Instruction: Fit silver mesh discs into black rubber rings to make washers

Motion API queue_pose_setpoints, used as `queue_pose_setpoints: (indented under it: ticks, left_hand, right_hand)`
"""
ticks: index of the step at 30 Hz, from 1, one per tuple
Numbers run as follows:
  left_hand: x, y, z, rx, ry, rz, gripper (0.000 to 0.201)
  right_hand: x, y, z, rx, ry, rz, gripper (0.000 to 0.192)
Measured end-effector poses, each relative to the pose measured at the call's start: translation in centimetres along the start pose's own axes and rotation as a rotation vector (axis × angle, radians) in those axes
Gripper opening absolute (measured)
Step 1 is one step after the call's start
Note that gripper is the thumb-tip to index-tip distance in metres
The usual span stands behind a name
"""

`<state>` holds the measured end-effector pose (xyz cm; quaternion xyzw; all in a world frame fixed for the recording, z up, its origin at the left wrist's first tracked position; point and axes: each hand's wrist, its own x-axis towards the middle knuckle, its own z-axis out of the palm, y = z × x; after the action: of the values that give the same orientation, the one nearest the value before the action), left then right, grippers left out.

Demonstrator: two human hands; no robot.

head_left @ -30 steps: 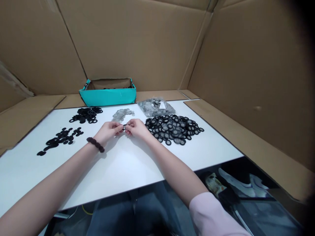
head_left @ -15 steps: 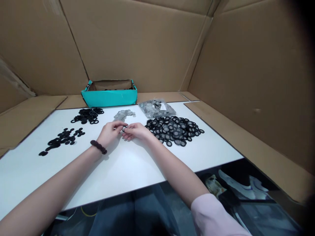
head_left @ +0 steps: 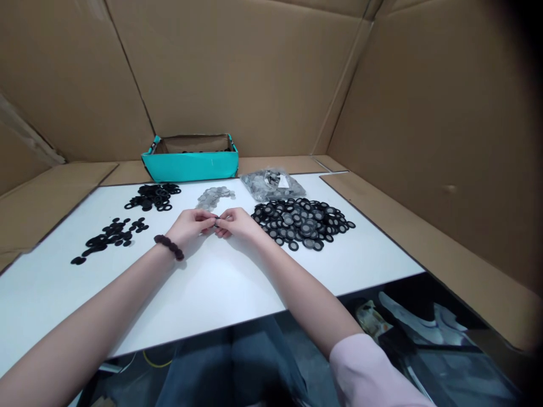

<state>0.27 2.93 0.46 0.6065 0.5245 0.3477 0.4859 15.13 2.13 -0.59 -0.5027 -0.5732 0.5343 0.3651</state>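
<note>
A small black ring (head_left: pixel 216 221) is pinched between the fingertips of both hands above the white table (head_left: pixel 212 288). My left hand (head_left: pixel 193 224) grips it from the left, fingers closed, and my right hand (head_left: pixel 235 223) from the right. Fingers cover most of the ring, and whether a disc sits inside it I cannot tell. Just beyond the hands lies a loose pile of translucent grey discs (head_left: pixel 211 196). Right of my right hand spreads a large heap of black rings with grey centres (head_left: pixel 303 221).
At the back stands a turquoise box (head_left: pixel 190 167) with dark pieces inside. A clear bag of grey discs (head_left: pixel 271 185) lies to its right. On the left are a pile of black rings (head_left: pixel 155 196) and scattered black discs (head_left: pixel 112 234). Cardboard walls (head_left: pixel 254 79) surround the table.
Both hands stay together at nearly the same spot, with the fingertips drawn closer around the ring. The whole view has shifted slightly; the piles look unchanged.
</note>
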Motion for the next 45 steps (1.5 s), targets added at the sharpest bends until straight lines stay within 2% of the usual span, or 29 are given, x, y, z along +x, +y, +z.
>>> queue_pose_setpoints:
  ticks: [5, 10, 14, 17, 21, 23, 26, 29, 35, 42, 45]
  left_hand:
    - [-0.1, 0.3, 0.1, 0.003, 0.030, -0.004, 0.025]
    - [-0.4, 0.5, 0.9, -0.054, 0.069, 0.001, 0.023]
    - [-0.7, 0.9, 1.3, -0.088, 0.156, 0.035, 0.019]
    - [-0.8, 1.3, 1.1, 0.013, 0.189, 0.102, 0.019]
    - [-1.0, 1.9, 0.8, 0.033, 0.093, 0.088, 0.029]
    - [-1.1, 2.0, 0.8, 0.027, 0.057, 0.096, 0.033]
    - [-1.2, 2.1, 0.9, 0.043, 0.080, 0.106, 0.035]
    - [-1.1, 2.1, 0.8, 0.015, 0.089, 0.061, 0.030]
    - [-0.9, 1.1, 0.6, -0.085, 0.014, -0.003, 0.028]
    - [-0.6, 0.6, 1.4, -0.108, 0.115, 0.009, 0.019]
    - [-0.7, 0.7, 1.6, -0.043, 0.187, 0.060, 0.015]
  right_hand:
    - [-0.1, 0.2, -0.5, -0.296, 0.139, -0.189, 0.007]
    - [-0.3, -0.2, -0.3, -0.337, 0.206, -0.210, 0.009]
    - [-0.4, -0.5, 0.1, -0.175, 0.226, -0.174, 0.009]
    - [-0.3, -0.7, 0.2, 0.097, 0.112, -0.044, 0.011]
    - [-0.4, -1.0, -0.2, 0.308, 0.027, 0.093, 0.014]
    - [-0.4, -1.0, -0.5, 0.329, 0.011, 0.105, 0.014]
    - [-0.4, -0.9, -0.6, 0.327, -0.016, 0.081, 0.014]
    - [-0.3, -0.6, -0.6, 0.288, -0.012, 0.055, 0.015]
    - [-0.3, -0.2, -0.3, 0.087, 0.033, -0.042, 0.016]
    - [-0.3, -0.2, -0.5, -0.248, 0.179, -0.134, 0.010]
    - [-0.4, -0.5, -0.3, -0.268, 0.211, -0.156, 0.011]
